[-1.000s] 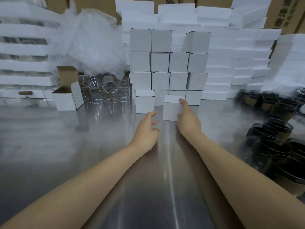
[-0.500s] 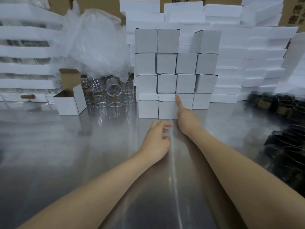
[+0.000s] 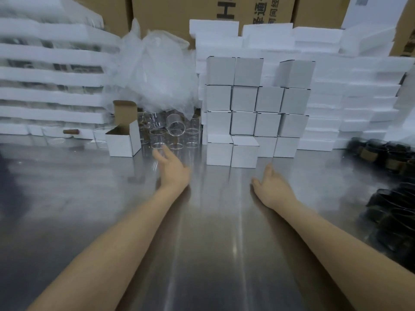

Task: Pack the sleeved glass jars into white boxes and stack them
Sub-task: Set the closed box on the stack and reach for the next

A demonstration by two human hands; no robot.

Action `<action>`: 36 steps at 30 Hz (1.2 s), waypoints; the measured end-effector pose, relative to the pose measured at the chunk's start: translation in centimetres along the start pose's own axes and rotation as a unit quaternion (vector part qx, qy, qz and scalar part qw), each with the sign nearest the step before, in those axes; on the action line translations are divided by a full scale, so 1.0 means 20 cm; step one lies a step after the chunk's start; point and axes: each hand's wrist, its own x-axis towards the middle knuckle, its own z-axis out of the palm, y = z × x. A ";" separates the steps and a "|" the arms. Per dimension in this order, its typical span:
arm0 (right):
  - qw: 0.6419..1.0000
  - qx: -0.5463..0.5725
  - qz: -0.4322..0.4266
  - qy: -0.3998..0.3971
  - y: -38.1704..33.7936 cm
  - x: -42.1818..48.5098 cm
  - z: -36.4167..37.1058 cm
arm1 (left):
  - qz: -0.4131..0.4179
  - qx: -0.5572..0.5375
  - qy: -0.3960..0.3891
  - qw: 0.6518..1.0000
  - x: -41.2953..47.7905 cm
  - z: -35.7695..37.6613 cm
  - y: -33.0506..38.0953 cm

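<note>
A wall of closed white boxes (image 3: 256,102) stands at the back middle of the steel table (image 3: 67,198). Two more closed boxes (image 3: 232,151) sit side by side in front of it. An open white box (image 3: 122,140) with its brown flap up stands to the left. Dark sleeved glass jars (image 3: 390,198) crowd the right edge. My left hand (image 3: 173,167) is open, fingers stretched toward the clear glasses (image 3: 174,133), holding nothing. My right hand (image 3: 272,187) hovers open and empty, apart from the boxes.
Stacks of white foam trays (image 3: 49,75) line the back left and right. A crumpled clear plastic bag (image 3: 155,72) lies behind the glasses. Brown cartons (image 3: 179,14) stand at the rear.
My right hand has let go of the front box and drawn back to the right. My left hand has moved left and forward toward the clear glasses. The view has swung slightly.
</note>
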 end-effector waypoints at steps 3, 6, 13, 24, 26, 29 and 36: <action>0.999 -0.038 -0.028 -0.019 0.02 -0.10 -0.01 | -0.011 -0.011 0.043 0.999 0.15 -0.07 -0.09; 0.998 -0.049 -0.040 -0.012 0.03 -0.14 -0.02 | -0.035 -0.059 0.110 0.991 0.30 -0.13 -0.17; 0.998 -0.054 -0.037 0.022 0.03 -0.12 -0.02 | -0.040 -0.047 0.199 0.978 0.48 -0.14 -0.23; 0.998 -0.038 -0.021 0.035 0.01 -0.12 -0.02 | 0.141 0.128 0.202 0.961 0.26 -0.04 -0.07; 0.999 -0.038 -0.024 0.030 0.00 -0.13 -0.03 | 0.130 0.084 0.225 0.962 0.15 -0.02 -0.02; 0.999 -0.018 -0.038 0.030 -0.01 -0.14 -0.04 | 0.128 -0.011 0.263 0.956 -0.06 0.01 0.08; 0.959 0.195 -0.204 0.022 -0.01 -0.21 -0.05 | 0.364 -0.027 0.223 0.904 -0.45 0.09 0.24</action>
